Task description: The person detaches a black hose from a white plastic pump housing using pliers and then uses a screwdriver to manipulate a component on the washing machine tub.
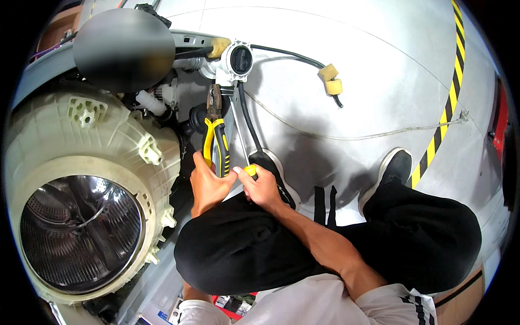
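My left hand (210,187) is closed round the yellow-and-black handles of a pair of pliers (216,143). The pliers point away from me, their jaws up against the underside of a white plastic pump housing (223,70) with a round black cap. In my right hand (261,188) is a screwdriver (239,130), gripped by its yellow handle. Its thin shaft runs up beside the pliers to the same spot below the pump; whether the tip touches is too small to tell. A black hose (248,116) hangs from the pump just right of the shaft.
At left lies an opened washing machine with a pale plastic tub (92,124) and metal drum (81,233). Another black hose with yellow foam pieces (331,79) and a clear thin tube (352,138) cross the grey floor. Black-and-yellow tape (449,108) runs down the right.
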Available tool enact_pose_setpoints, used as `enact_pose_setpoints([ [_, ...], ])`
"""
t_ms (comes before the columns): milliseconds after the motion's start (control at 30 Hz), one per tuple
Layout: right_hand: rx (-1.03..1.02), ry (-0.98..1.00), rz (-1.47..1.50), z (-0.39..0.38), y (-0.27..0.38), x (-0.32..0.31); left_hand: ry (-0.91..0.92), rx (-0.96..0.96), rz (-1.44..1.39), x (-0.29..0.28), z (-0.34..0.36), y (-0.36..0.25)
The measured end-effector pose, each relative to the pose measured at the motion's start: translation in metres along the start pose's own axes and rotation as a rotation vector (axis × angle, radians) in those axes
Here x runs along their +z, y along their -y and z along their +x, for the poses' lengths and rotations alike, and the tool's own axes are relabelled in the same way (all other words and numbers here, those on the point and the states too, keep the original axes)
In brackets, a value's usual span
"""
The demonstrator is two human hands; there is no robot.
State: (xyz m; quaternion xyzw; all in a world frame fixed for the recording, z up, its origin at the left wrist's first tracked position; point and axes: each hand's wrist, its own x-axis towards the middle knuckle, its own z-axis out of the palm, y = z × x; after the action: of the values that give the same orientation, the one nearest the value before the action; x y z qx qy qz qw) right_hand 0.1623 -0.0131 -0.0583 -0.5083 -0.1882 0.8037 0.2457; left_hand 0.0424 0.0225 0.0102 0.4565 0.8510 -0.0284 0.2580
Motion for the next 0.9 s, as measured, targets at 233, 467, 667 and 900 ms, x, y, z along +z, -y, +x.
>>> enact_pose_setpoints([
  [233,-0.027,-0.013,0.014,0.003,-0.014,-0.003,-0.005,0.047,-0.055,-0.002,0.0,0.002],
  [467,-0.119,-0.029,-0.223,0.005,0.01,-0.02,-0.034,-0.019,-0.072,-0.007,0.001,0.001],
  [667,-0.21,-0.096,-0.359,0.014,-0.007,-0.025,-0.028,0.011,0.0,-0.01,0.004,0.0],
  [900,-0.076,-0.075,-0.308,0.014,-0.009,-0.035,-0.004,0.03,0.033,-0.009,0.002,0.0],
])
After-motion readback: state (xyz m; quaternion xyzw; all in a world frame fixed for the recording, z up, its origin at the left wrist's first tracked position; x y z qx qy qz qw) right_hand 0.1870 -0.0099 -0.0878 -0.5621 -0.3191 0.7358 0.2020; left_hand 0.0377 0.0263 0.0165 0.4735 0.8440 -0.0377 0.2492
